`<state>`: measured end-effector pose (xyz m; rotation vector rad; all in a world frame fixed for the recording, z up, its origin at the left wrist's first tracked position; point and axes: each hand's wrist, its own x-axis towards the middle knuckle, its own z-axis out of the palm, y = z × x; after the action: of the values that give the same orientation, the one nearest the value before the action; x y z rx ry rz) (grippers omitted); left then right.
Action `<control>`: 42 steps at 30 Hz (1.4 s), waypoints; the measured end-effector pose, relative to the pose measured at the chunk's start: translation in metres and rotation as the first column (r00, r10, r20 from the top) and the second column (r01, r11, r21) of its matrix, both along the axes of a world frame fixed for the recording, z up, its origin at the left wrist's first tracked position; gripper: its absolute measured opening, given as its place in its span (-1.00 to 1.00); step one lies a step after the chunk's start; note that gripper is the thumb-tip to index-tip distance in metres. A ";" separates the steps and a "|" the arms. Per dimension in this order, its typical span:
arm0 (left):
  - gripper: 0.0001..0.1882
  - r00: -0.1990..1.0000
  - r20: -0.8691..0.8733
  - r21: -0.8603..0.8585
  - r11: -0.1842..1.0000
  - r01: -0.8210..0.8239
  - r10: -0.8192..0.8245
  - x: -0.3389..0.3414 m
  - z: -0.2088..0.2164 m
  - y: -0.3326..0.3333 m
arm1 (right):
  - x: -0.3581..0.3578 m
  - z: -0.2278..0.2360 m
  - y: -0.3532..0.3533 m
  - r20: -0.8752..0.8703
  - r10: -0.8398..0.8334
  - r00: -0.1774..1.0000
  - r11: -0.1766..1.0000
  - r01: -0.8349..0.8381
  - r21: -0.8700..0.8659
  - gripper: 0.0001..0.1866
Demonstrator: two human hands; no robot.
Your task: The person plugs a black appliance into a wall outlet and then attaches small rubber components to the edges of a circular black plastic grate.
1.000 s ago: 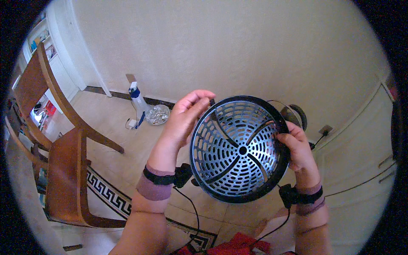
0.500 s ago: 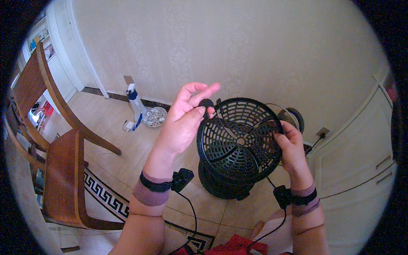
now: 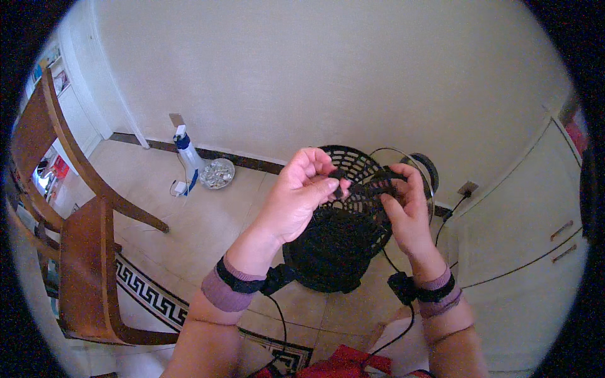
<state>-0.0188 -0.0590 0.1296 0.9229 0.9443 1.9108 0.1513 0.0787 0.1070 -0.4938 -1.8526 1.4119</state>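
Observation:
My left hand (image 3: 293,195) pinches a small black knob (image 3: 338,174) between thumb and fingers. My right hand (image 3: 408,205) is closed on a dark slotted piece (image 3: 376,184) close beside the knob; whether it is part of the grille behind, I cannot tell. Beyond both hands shows a round black plastic grille (image 3: 343,153) with rings of slots, partly covered by the hands. Below it, a bulky black round base (image 3: 324,258) stands on the floor, its details lost in shadow.
At left stands a wooden chair (image 3: 88,258). Near the wall are a white-and-blue upright object (image 3: 186,154) and a clear bowl (image 3: 217,174) of small shiny pieces. At right are a round dark object (image 3: 421,169), a wall socket (image 3: 467,189) with a plug and a white cabinet (image 3: 523,246).
My left hand has moved right and down with the knob, toward my right hand. The grille no longer faces me fully and is more hidden. My right hand has shifted slightly left.

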 end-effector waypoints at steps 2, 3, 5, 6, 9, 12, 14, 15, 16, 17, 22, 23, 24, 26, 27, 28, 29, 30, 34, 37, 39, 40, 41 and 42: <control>-0.74 0.982 0.142 0.020 0.992 0.126 -0.127 0.005 -0.006 0.004 | -0.002 0.001 -0.003 0.003 0.038 0.999 0.999 -0.038 0.003 -0.50; -0.78 0.971 0.184 0.040 0.988 0.146 -0.151 0.008 -0.007 0.007 | -0.003 0.003 -0.006 -0.022 0.046 0.999 0.999 -0.046 0.015 -0.51; -0.79 0.970 0.188 0.028 0.988 0.152 -0.155 0.012 -0.011 0.012 | -0.003 0.005 -0.007 -0.046 0.048 0.998 0.998 -0.046 0.041 -0.51; -0.79 0.969 0.193 0.014 0.988 0.151 -0.151 0.014 -0.014 0.015 | -0.002 0.006 -0.008 -0.068 0.058 0.996 0.996 -0.053 0.067 -0.52; -0.83 0.946 0.275 -0.012 0.983 0.183 -0.173 0.016 -0.025 0.018 | -0.005 0.003 -0.013 -0.038 0.019 0.999 0.979 -0.011 0.201 -0.51; -0.84 0.921 0.340 -0.029 0.977 0.213 -0.190 0.022 -0.031 0.022 | -0.005 0.008 -0.015 -0.016 0.019 1.000 0.948 -0.013 0.317 -0.53; -0.84 0.922 0.345 -0.042 0.979 0.202 -0.176 0.025 -0.031 0.021 | -0.006 0.011 -0.019 0.020 0.100 0.995 0.938 -0.101 0.332 -0.57; -0.86 0.935 0.323 -0.060 0.983 0.174 -0.146 0.026 -0.032 0.022 | -0.006 0.008 -0.017 0.007 0.111 0.994 0.928 -0.106 0.357 -0.58; -0.88 0.947 0.299 -0.078 0.987 0.144 -0.115 0.027 -0.032 0.022 | -0.006 0.008 -0.017 0.007 0.111 0.994 0.928 -0.106 0.356 -0.58; -0.88 0.947 0.300 -0.078 0.987 0.144 -0.114 0.028 -0.032 0.022 | -0.006 0.008 -0.017 0.012 0.115 0.993 0.892 -0.109 0.438 -0.59; -0.91 0.976 0.217 -0.113 0.992 0.054 -0.028 0.041 -0.037 0.025 | -0.002 0.004 -0.021 0.026 0.072 0.997 0.884 -0.075 0.461 -0.67; -0.91 0.979 0.202 -0.125 0.992 0.035 -0.009 0.043 -0.035 0.024 | -0.001 0.003 -0.021 0.051 0.076 0.996 0.892 -0.091 0.443 -0.74; -0.91 0.979 0.202 -0.124 0.992 0.034 -0.008 0.043 -0.035 0.023 | 0.000 0.003 -0.021 0.076 0.082 0.994 0.899 -0.106 0.425 -0.80; -0.92 0.987 0.163 -0.108 0.994 0.024 -0.006 0.043 -0.036 0.023 | -0.002 0.004 -0.023 0.065 0.075 0.995 0.877 -0.097 0.471 -0.77; -0.92 0.987 0.163 -0.108 0.994 0.022 -0.004 0.043 -0.033 0.021 | -0.003 0.005 -0.024 0.054 0.068 0.996 0.852 -0.086 0.516 -0.74; -0.92 0.990 0.136 -0.140 0.990 -0.009 0.028 0.045 -0.026 0.019 | -0.002 0.006 -0.025 0.055 0.065 0.996 0.852 -0.084 0.517 -0.74; -0.91 0.992 0.108 -0.170 0.985 -0.041 0.060 0.046 -0.022 0.018 | -0.002 0.007 -0.026 0.063 0.049 0.997 0.816 -0.077 0.573 -0.73; -0.91 0.992 0.109 -0.169 0.985 -0.038 0.057 0.044 -0.023 0.018 | -0.001 0.008 -0.027 0.071 0.034 0.997 0.777 -0.071 0.625 -0.73; -0.86 0.986 0.145 -0.151 0.987 -0.059 0.081 0.043 -0.021 0.015 | 0.002 0.009 -0.032 0.151 -0.013 0.988 0.726 -0.094 0.682 -0.70; -0.84 0.987 0.040 -0.085 0.984 -0.153 0.157 0.042 -0.022 0.017 | 0.002 0.009 -0.034 0.219 -0.063 0.974 0.646 -0.127 0.752 -0.73; -0.81 0.983 -0.012 -0.026 0.983 -0.181 0.181 0.037 -0.023 0.017 | -0.001 0.009 -0.036 0.125 0.090 0.988 0.718 -0.152 0.680 -0.75; -0.81 0.983 -0.013 -0.023 0.983 -0.183 0.182 0.034 -0.023 0.017 | -0.001 0.011 -0.035 0.124 0.091 0.988 0.716 -0.152 0.682 -0.75; -0.80 0.962 -0.154 0.007 0.974 -0.227 0.225 0.031 -0.024 0.016 | 0.000 0.014 -0.034 0.054 0.143 0.988 0.772 -0.145 0.618 -0.78; -0.78 0.919 -0.290 0.043 0.963 -0.266 0.267 0.028 -0.023 0.015 | 0.002 0.018 -0.033 -0.022 0.188 0.982 0.823 -0.145 0.549 -0.80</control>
<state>0.0096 -0.0440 0.1067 1.1512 1.2997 2.0344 0.1532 0.0453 0.1247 0.0145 -2.1596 0.9141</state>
